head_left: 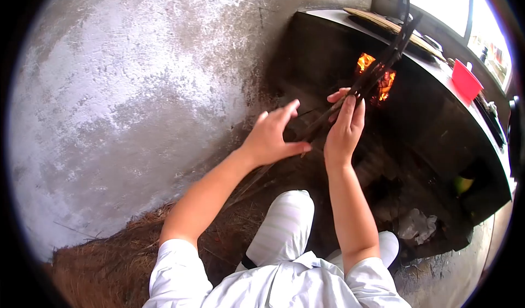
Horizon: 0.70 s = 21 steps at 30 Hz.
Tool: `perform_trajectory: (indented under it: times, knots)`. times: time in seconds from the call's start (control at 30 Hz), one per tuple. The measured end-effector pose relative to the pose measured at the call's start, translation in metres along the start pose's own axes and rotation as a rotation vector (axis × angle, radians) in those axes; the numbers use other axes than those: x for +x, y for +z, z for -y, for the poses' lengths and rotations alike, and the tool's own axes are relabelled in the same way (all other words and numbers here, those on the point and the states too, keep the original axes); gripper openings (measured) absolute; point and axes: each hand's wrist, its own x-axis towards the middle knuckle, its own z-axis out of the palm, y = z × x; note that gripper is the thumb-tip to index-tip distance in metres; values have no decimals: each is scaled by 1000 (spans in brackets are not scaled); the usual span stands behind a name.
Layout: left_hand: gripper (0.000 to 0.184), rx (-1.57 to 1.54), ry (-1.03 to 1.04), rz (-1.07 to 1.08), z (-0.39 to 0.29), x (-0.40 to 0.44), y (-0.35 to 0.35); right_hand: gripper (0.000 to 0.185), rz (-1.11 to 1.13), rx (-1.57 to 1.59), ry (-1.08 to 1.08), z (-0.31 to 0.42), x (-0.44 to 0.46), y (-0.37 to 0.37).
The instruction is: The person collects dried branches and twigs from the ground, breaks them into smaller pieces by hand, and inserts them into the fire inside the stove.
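Note:
A bundle of dark, thin sticks (pixel 381 63) slants up to the right, in front of the glowing fire (pixel 387 85) in the stove's opening. My right hand (pixel 344 130) is closed around the lower part of the bundle, with its fingers pointing up. To the left, my left hand (pixel 275 135) is open, thumb and fingers spread. It is close to the thinner lower ends of the sticks, and I cannot tell whether it touches them.
The black-fronted stove (pixel 437 111) curves along the right. On its top lie a round wooden lid (pixel 383 22) and a red plastic container (pixel 466 81). A rough wall (pixel 136 89) rises at left. Dry brown plant litter (pixel 120 259) covers the floor; a clear plastic bag (pixel 417 225) lies below the stove.

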Motion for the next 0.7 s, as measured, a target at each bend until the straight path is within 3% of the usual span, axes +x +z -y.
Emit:
perform_trajectory:
  times: [0.1,0.23,0.33,0.4,0.47,0.53,0.6,0.7]
  knots:
    - [59,-144,-152,116,-13,-13,28,21,-126,79,61,-4,-17,-10]
    - [41,-186,-50,147,-5,-26,56,19,-171,105,90,-8,-38,-33]
    - [41,-152,-51,194,0,-27,63,21,-65,156,181,-7,-51,-58]
    - [42,-97,18,195,4,-28,66,20,-35,-44,309,5,-59,-81]
    - [45,42,131,179,8,-29,69,12,-7,-276,255,5,-75,-125]
    - [47,82,170,247,9,-31,75,21,14,-888,-56,25,-85,-168]
    - [50,45,305,265,5,-31,82,32,213,-1143,-435,52,-88,-191]
    - [50,-18,370,278,-4,-29,97,34,360,-1381,-693,90,-79,-197]
